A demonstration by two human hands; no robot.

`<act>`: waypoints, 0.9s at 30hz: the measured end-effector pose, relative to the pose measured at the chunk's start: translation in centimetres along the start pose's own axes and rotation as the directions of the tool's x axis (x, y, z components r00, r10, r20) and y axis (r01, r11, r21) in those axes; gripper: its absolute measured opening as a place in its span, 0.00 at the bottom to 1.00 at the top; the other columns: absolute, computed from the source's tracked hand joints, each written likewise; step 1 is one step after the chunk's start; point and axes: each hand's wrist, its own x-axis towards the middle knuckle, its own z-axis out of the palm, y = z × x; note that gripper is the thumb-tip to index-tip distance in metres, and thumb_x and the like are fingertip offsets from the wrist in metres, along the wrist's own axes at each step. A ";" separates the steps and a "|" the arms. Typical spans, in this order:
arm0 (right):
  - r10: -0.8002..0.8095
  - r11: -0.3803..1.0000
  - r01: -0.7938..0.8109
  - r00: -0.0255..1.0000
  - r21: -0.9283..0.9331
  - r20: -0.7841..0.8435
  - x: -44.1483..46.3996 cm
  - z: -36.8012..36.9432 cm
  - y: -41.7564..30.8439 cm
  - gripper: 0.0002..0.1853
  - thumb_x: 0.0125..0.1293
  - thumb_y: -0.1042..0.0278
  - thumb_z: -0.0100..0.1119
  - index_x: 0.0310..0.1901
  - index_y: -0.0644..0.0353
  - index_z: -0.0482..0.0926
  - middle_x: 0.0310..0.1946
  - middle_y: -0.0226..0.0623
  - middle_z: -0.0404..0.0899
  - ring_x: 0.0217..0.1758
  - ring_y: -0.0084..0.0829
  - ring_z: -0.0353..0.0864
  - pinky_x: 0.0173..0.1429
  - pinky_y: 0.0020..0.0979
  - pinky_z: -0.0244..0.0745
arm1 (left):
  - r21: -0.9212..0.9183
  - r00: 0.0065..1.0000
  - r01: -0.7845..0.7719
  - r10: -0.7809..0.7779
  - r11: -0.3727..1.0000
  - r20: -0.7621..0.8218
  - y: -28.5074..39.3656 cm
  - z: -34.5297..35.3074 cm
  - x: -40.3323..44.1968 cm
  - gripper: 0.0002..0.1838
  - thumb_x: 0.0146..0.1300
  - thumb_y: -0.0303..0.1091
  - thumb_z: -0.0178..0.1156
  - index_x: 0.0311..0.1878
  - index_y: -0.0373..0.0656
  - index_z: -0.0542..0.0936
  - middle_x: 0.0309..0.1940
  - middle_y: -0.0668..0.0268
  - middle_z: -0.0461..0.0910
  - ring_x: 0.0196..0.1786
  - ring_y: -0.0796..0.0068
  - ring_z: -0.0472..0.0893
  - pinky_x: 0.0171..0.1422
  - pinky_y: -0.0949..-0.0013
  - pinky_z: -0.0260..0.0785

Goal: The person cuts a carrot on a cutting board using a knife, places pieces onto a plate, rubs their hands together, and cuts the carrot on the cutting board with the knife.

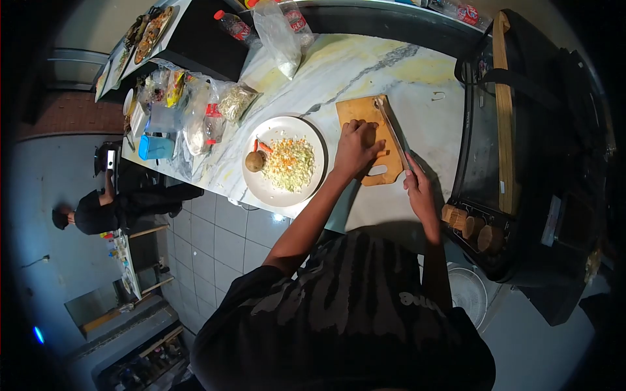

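Observation:
A wooden cutting board (pixel 389 171) lies on the marble-patterned table in front of me. My left hand (pixel 357 148) rests on it with the fingers curled down; whatever lies under them is mostly hidden. In my right hand (pixel 419 189) is the handle of a knife (pixel 394 128), its long blade running along the board's right edge and pointing away from me. Left of the board stands a white plate (pixel 261 189) with finely chopped pale and orange vegetables (pixel 288 164). A round brown potato-like piece (pixel 254 161) and red chillies (pixel 263 147) sit at its left side.
Bags (pixel 236 102), a blue-lidded container (pixel 156 147) and a bottle (pixel 213 124) crowd the table's left end. More bottles (pixel 233 26) and a white bag (pixel 280 42) stand behind. A large black appliance (pixel 486 150) borders the right. Another person (pixel 98 212) is far left.

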 end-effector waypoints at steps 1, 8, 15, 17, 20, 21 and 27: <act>0.003 1.000 -0.003 1.000 0.000 0.004 0.0 0.0 0.4 0.25 0.82 0.57 0.45 0.76 0.55 0.66 0.26 0.26 0.65 0.30 0.19 0.65 0.38 0.25 0.66 | -0.056 1.000 0.017 -0.018 0.998 -0.024 -0.3 0.2 0.1 0.22 0.57 0.42 0.72 0.53 0.42 0.85 0.43 0.52 0.81 0.52 0.51 0.79 0.61 0.55 0.73; 0.192 0.924 -0.213 0.977 0.318 0.096 -0.1 -0.2 -0.5 0.24 0.82 0.58 0.48 0.75 0.52 0.68 0.28 0.23 0.67 0.21 0.11 0.60 0.24 0.17 0.59 | -0.016 0.996 0.058 -0.059 0.998 -0.066 0.5 0.4 0.9 0.13 0.62 0.36 0.68 0.47 0.41 0.86 0.39 0.53 0.81 0.46 0.50 0.80 0.53 0.54 0.75; 0.130 0.941 -0.155 0.986 0.302 0.103 0.8 -0.4 1.6 0.23 0.81 0.63 0.50 0.74 0.55 0.70 0.33 0.27 0.76 0.28 0.14 0.70 0.31 0.20 0.70 | 0.013 0.997 0.041 -0.040 0.999 -0.063 0.5 0.4 0.4 0.16 0.61 0.40 0.69 0.49 0.42 0.84 0.41 0.51 0.80 0.49 0.48 0.79 0.55 0.53 0.73; -0.080 0.991 0.082 0.997 0.102 -0.023 1.4 0.1 1.9 0.22 0.80 0.65 0.51 0.72 0.56 0.71 0.42 0.33 0.81 0.36 0.19 0.76 0.41 0.24 0.74 | -0.028 0.999 0.039 -0.040 0.999 -0.018 0.9 0.0 0.3 0.19 0.60 0.39 0.70 0.52 0.42 0.83 0.44 0.47 0.79 0.52 0.45 0.77 0.60 0.52 0.71; -0.245 0.967 0.235 0.965 -0.101 -0.090 0.9 0.4 0.7 0.20 0.78 0.68 0.51 0.69 0.57 0.75 0.57 0.42 0.83 0.51 0.30 0.82 0.59 0.30 0.74 | -0.064 1.000 0.008 -0.006 0.998 0.023 -0.3 0.0 0.9 0.18 0.60 0.39 0.69 0.50 0.41 0.83 0.42 0.49 0.80 0.52 0.46 0.78 0.59 0.53 0.72; -0.192 0.980 0.186 0.978 -0.077 -0.080 0.7 0.2 0.3 0.20 0.77 0.70 0.52 0.68 0.57 0.76 0.64 0.45 0.80 0.58 0.36 0.82 0.66 0.33 0.71 | -0.066 1.000 0.006 -0.005 0.998 0.029 -0.3 -0.1 0.9 0.18 0.60 0.39 0.69 0.50 0.41 0.83 0.42 0.49 0.80 0.52 0.46 0.78 0.59 0.53 0.72; -0.161 0.892 0.124 0.986 -0.435 -0.049 -0.7 -0.5 -3.2 0.19 0.77 0.69 0.53 0.67 0.60 0.77 0.52 0.40 0.86 0.52 0.26 0.81 0.58 0.29 0.75 | -0.045 0.993 0.099 -0.096 0.994 0.072 -0.7 -0.4 1.7 0.11 0.59 0.37 0.71 0.39 0.40 0.85 0.36 0.54 0.82 0.45 0.50 0.81 0.50 0.53 0.75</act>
